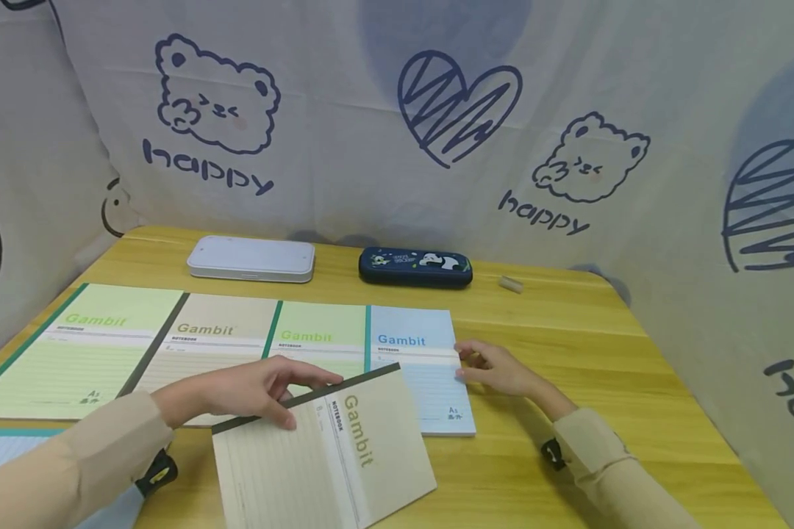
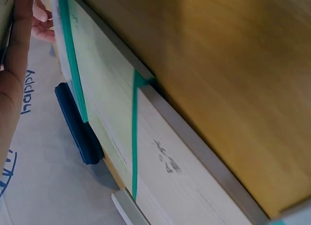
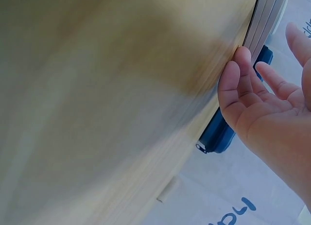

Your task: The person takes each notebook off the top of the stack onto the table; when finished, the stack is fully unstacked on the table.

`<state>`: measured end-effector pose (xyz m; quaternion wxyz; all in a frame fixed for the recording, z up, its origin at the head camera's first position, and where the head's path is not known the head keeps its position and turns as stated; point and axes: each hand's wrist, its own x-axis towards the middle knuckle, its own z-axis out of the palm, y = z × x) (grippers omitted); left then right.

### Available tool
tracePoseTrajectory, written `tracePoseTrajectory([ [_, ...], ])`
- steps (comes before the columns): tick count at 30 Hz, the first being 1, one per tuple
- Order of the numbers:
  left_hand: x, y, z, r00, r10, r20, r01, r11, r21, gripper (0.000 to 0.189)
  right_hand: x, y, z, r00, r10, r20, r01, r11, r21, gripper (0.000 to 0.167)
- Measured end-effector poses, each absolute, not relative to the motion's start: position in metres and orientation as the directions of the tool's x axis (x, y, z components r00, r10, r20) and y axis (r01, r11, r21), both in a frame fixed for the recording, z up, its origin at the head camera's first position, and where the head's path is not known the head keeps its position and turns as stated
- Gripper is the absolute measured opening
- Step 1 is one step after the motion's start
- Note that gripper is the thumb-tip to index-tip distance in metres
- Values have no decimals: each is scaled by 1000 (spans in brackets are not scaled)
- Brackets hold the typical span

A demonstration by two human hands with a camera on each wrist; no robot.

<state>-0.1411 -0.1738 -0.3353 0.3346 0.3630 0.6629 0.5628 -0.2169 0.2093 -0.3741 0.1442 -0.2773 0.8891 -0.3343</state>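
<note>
In the head view, my left hand pinches a beige Gambit notebook by its dark spine, thumb on the cover. This notebook is turned sideways and overlaps the row behind it. At the right end of that row, my right hand has its loosely bent fingertips at the side edge of a light blue notebook. The right wrist view shows the right hand beside several stacked notebook edges. To the blue notebook's left lie a green notebook, another beige notebook and a larger green notebook.
A white case and a dark blue panda pencil case stand along the back of the wooden table. A small tan piece lies right of them. Another blue notebook sits front left, partly under the left sleeve. Printed cloth surrounds the table.
</note>
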Motion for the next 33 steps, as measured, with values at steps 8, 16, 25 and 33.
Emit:
tracePoseTrajectory([
  [8, -135, -183, -341, -523, 847, -95, 61, 149, 987, 59, -216, 208, -374, -802, -594, -67, -398, 615, -680, 47],
  [16, -129, -189, -350, -575, 802, -160, 139, 289, 947, 58, -216, 208, -375, -797, -600, -59, -405, 606, -685, 44],
  [25, -128, -197, -357, -574, 806, -145, 285, 363, 887, 57, -215, 208, -374, -793, -607, -54, -417, 605, -678, 44],
  [33, -126, -201, -356, -575, 802, -160, 332, 408, 851, 60, -216, 209, -374, -798, -600, -65, -408, 615, -675, 45],
])
